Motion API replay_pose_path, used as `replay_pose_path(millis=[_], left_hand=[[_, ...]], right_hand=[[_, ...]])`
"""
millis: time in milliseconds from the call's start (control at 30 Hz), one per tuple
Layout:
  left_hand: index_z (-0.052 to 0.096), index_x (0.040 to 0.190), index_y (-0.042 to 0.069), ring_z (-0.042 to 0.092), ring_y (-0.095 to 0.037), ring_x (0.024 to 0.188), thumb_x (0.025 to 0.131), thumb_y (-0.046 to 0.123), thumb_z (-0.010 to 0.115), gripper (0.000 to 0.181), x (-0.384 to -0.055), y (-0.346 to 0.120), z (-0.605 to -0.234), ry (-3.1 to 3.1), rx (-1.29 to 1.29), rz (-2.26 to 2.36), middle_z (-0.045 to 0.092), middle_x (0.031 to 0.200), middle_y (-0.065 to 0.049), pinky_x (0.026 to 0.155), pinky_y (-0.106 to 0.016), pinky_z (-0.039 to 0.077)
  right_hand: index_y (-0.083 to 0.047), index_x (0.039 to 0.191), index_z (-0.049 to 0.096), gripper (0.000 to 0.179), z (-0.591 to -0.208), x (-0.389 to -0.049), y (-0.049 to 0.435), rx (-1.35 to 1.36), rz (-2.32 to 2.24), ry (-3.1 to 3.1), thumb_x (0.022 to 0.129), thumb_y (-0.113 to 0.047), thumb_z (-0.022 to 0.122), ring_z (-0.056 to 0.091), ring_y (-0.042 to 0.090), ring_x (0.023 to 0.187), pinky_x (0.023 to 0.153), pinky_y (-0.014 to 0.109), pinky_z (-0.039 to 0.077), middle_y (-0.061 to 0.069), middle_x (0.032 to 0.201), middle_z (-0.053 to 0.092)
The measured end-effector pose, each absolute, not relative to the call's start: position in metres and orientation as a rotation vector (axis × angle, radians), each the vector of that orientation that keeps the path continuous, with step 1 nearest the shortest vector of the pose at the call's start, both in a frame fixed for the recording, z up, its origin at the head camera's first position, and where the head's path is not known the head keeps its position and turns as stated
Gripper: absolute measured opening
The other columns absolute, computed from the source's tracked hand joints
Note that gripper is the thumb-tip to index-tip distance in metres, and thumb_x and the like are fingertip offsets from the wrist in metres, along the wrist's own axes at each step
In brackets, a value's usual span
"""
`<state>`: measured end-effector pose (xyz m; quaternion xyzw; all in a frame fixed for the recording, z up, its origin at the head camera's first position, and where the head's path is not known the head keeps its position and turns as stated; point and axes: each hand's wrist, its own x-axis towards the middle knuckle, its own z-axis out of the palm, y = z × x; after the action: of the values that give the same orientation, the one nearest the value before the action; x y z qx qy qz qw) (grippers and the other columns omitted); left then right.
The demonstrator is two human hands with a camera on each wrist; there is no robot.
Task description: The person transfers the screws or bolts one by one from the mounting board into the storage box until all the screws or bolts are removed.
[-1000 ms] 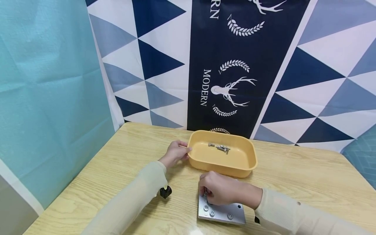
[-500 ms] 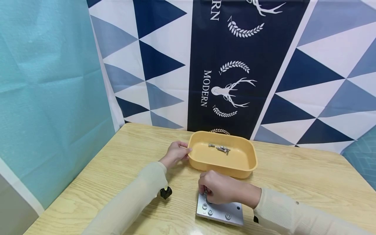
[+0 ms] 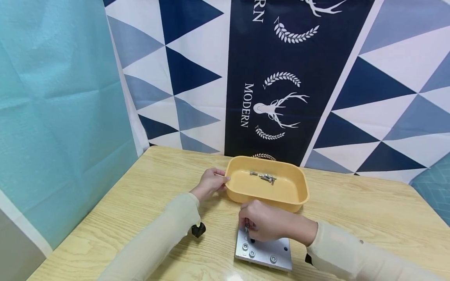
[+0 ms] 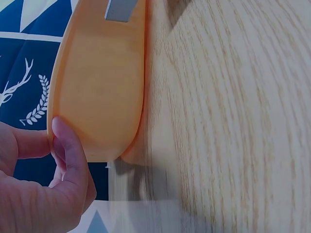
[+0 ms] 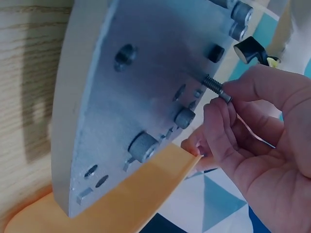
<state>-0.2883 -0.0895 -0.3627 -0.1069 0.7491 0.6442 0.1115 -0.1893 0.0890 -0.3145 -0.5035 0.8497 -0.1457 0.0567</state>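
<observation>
My right hand [image 3: 267, 221] pinches a small steel screw [image 5: 214, 85] between thumb and fingertips, its threaded end pointing at a thick grey metal plate [image 3: 263, 249]. The screw stands out from the plate's face close to several holes. Socket-head screws [image 5: 143, 145] sit in other places on the plate, some at its near end in the head view. My left hand [image 3: 212, 180] pinches the left end of a yellow plastic tub [image 3: 263, 197], thumb on the inside of the rim in the left wrist view. The plate lies in front of the tub.
Several loose screws [image 3: 265, 177] lie inside the tub. A small black object [image 3: 198, 230] shows beside the left sleeve. Behind the wooden table [image 3: 168, 164] hangs a patterned cloth [image 3: 197, 78], with a turquoise sheet [image 3: 63, 97] at the left.
The plate has shifted slightly left in the head view. My right hand has risen a little with the screw, showing a dark hole below it. My left hand keeps its hold on the tub.
</observation>
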Motion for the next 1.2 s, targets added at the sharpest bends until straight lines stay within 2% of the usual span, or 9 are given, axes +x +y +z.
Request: replay_pose_path(millis=[400, 800, 1200], left_hand=[[0.056, 0.108, -0.004, 0.054, -0.006, 0.056, 0.087, 0.002, 0.066, 0.024, -0.286, -0.089, -0.362, 2.188, -0.306, 1.906, 0.055, 0.083, -0.006, 0.053, -0.014, 0.052], [0.056, 0.108, -0.005, 0.053, -0.006, 0.056, 0.087, 0.001, 0.066, 0.024, -0.284, -0.088, -0.364, 2.202, -0.299, 1.921, 0.056, 0.082, -0.005, 0.052, -0.013, 0.052], [0.056, 0.108, -0.005, 0.054, -0.006, 0.056, 0.087, 0.001, 0.066, 0.024, -0.283, -0.088, -0.363, 2.209, -0.299, 1.923, 0.055, 0.081, -0.005, 0.051, -0.013, 0.051]], right_hand=[[-0.011, 0.080, 0.067, 0.018, -0.310, -0.191, 0.092, -1.468, -0.451, 2.550, 0.069, 0.003, 0.065, 0.048, -0.003, 0.063, 0.054, 0.006, 0.041, -0.005, 0.074, 0.059], [-0.011, 0.077, 0.065, 0.019, -0.305, -0.191, 0.095, -1.464, -0.408, 2.572, 0.069, 0.007, 0.063, 0.047, -0.004, 0.062, 0.053, 0.007, 0.042, -0.005, 0.071, 0.058], [-0.010, 0.079, 0.068, 0.019, -0.303, -0.197, 0.096, -1.385, -0.395, 2.567, 0.070, 0.007, 0.063, 0.046, -0.004, 0.061, 0.052, 0.009, 0.043, -0.005, 0.073, 0.059]])
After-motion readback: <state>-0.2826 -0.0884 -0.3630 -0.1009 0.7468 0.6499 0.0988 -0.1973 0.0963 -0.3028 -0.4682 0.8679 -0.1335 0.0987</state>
